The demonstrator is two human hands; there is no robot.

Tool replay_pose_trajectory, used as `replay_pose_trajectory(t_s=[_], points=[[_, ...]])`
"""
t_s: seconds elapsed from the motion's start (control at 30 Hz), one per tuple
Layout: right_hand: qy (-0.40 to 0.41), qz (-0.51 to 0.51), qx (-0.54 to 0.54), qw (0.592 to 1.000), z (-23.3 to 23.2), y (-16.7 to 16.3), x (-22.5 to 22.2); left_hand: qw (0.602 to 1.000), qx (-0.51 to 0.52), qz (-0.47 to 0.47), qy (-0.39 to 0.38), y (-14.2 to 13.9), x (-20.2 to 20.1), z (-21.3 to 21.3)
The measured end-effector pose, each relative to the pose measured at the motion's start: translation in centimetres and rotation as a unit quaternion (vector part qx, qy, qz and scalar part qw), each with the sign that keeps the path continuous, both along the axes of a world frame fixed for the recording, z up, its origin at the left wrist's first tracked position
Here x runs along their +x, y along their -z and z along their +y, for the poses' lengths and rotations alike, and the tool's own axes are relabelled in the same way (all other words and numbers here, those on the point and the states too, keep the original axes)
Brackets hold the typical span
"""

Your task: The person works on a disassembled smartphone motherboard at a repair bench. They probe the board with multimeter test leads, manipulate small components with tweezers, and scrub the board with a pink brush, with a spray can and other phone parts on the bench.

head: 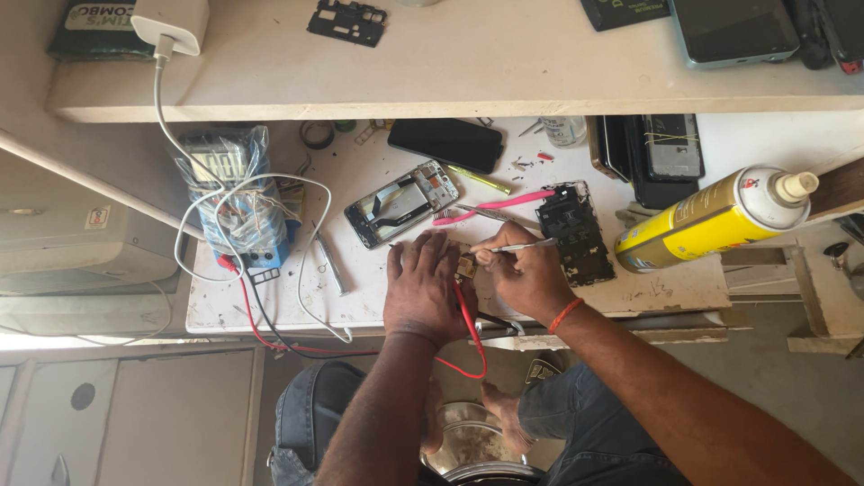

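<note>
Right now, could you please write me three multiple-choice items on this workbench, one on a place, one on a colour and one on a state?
1. Where does the yellow spray can lie?
A. right end of the bench
B. upper shelf
C. floor

2. What colour is the toothbrush?
A. green
B. pink
C. black

3. What does the right hand hold?
A. nothing
B. a charger
C. thin metal tweezers

Answers: 1 A, it lies on its side at the bench's right end. 2 B, its handle is pink. 3 C, the tweezers point at the small part under the left hand.
</note>
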State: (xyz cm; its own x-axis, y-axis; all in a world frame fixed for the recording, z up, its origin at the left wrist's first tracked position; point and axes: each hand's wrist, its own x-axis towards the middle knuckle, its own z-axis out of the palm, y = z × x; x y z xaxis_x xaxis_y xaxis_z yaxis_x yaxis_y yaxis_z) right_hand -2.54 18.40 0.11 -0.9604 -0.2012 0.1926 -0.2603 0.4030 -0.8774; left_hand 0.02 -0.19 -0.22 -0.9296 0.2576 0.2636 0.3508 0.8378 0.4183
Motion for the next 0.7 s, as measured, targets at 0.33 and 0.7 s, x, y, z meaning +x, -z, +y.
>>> replay_pose_trajectory(t_s=[0.33,0.7], points=[[-0.008,0.034,0.018,0.999,0.1,-0.5,0.2,1.000,-0.009,0.008,0.000,0.2,0.0,0.0],[0.005,0.025,0.049,0.998,0.0,-1.7,0.2,1.000,-0.007,-0.002,0.000,-0.2,0.0,0.2]])
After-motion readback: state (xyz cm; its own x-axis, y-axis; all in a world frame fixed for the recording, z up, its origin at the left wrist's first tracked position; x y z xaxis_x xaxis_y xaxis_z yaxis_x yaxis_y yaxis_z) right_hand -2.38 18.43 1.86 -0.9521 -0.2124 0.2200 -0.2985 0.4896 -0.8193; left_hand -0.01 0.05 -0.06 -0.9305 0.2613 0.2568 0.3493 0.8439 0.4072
